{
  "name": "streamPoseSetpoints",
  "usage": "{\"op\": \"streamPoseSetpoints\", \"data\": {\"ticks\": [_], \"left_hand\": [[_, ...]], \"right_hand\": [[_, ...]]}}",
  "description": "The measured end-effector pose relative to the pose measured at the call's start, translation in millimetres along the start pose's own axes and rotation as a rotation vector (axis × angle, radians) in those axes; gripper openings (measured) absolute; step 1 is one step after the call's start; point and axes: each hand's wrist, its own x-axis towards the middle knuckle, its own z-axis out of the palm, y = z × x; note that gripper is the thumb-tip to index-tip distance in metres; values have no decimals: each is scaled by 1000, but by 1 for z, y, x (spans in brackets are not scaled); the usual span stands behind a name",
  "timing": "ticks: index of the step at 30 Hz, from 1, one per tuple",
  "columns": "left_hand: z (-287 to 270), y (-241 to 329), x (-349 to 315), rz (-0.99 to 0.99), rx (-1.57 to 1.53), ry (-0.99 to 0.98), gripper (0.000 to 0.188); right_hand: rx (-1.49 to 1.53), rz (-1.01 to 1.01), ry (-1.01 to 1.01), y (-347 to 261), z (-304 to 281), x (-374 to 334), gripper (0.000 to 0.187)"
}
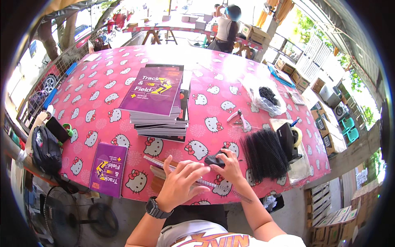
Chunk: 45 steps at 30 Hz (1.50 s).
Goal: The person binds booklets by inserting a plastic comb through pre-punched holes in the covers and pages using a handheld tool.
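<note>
In front of me a notebook (158,172) lies mostly hidden under my left hand (182,181), its edge and brownish pages showing to the left. My left hand is over it with fingers stretched out and apart. A spiral coil (210,183) runs along the notebook's near right edge, and its loose end trails past my right wrist. My right hand (228,166) has its fingers closed on a small black object (213,159) resting on the table; its kind is unclear. A purple-covered notebook (109,171) lies flat to the left.
Beyond my hands stands a stack of purple notebooks (154,92). Pink-handled pliers (239,120), a bundle of black coils (264,155), a tape dispenser (289,140) and a plastic bag of black coils (268,96) occupy the right side. A black bag (46,148) hangs at the left edge. Another person (225,29) is at a far table.
</note>
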Motion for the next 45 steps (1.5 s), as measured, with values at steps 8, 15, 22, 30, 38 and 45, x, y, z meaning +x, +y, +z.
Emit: {"op": "streamPoseSetpoints", "data": {"ticks": [8, 15, 22, 30, 38, 45], "left_hand": [[-9, -7, -5, -78, 72, 79, 34], [-7, -23, -15, -81, 148, 100, 30], [-7, -19, -16, -117, 100, 100, 45], [-6, -24, -17, -167, 45, 115, 69], [-9, -31, -19, -46, 131, 84, 33], [-18, -38, -15, 3, 177, 28, 23]], "right_hand": [[1437, 127, -200, -48, -33, -4, 53], [928, -6, -286, -65, -53, 3, 50], [864, -35, -358, -67, -59, 17, 57], [981, -32, -456, -78, -48, 27, 57], [1122, -42, -351, -64, -36, 25, 59], [1200, -23, -318, -61, -30, 14, 63]]}}
